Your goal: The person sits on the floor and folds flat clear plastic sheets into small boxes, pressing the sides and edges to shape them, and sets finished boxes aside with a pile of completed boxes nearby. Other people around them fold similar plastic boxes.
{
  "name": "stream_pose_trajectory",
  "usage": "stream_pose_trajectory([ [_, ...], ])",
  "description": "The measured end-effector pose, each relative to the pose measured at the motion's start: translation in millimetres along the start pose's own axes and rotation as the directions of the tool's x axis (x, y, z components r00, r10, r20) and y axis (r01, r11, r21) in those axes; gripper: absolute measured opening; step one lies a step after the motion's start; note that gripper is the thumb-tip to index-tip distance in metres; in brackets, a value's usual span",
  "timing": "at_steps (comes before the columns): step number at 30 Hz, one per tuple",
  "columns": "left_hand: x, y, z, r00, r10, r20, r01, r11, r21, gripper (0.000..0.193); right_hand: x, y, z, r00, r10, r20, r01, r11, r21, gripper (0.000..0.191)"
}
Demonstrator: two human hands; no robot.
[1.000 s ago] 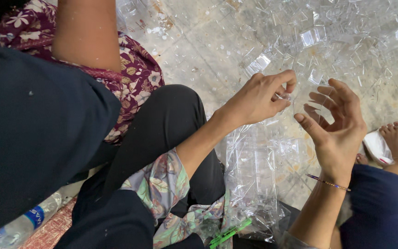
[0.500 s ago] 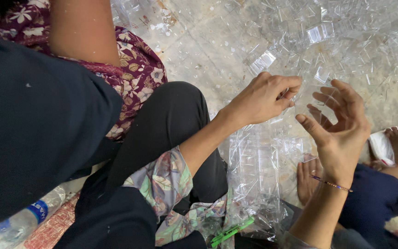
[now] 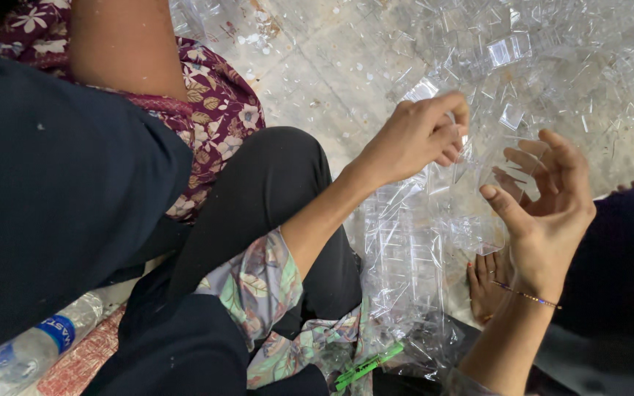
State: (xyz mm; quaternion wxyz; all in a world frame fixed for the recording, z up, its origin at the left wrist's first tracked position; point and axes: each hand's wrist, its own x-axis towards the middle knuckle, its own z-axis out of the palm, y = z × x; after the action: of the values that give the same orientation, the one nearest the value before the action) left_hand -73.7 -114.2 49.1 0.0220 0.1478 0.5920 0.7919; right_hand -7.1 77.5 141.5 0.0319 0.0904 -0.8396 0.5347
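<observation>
Pinched between thumb and fingertips, our left hand (image 3: 420, 136) closes on the edge of a small clear plastic piece (image 3: 504, 165); our right hand (image 3: 548, 209) is open, palm up and fingers curled, cupping that same piece from below without clamping it. Head view: the piece sits between both hands, above a stack of clear plastic trays (image 3: 405, 271) resting against our knee, with a scattered pile of clear plastic parts (image 3: 552, 59) on the concrete floor (image 3: 332, 81) beyond. We judge the step in hand as separating or shaping one piece. Next, we would need a firm right-hand grasp. A green marker (image 3: 368, 367) lies near our lap.
</observation>
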Motion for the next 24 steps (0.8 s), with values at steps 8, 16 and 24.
stream_pose_trajectory([
  [8,-1.8,9.8,-1.6,0.997,-0.034,0.073,0.026,0.994,0.107,0.015,1.3,-1.8,-3.7,1.000,0.005,0.023,-0.004,1.000,-0.011,0.072],
  [16,-6.1,18.1,6.9,0.996,-0.066,0.062,0.065,0.998,0.015,0.016,-3.6,13.4,-12.8,0.998,-0.031,0.061,0.017,0.977,0.212,0.072],
  [24,-4.5,11.2,11.2,0.993,-0.111,-0.041,0.115,0.990,0.086,0.017,-1.5,29.6,-7.7,0.998,0.005,0.060,-0.018,0.975,0.223,0.074],
])
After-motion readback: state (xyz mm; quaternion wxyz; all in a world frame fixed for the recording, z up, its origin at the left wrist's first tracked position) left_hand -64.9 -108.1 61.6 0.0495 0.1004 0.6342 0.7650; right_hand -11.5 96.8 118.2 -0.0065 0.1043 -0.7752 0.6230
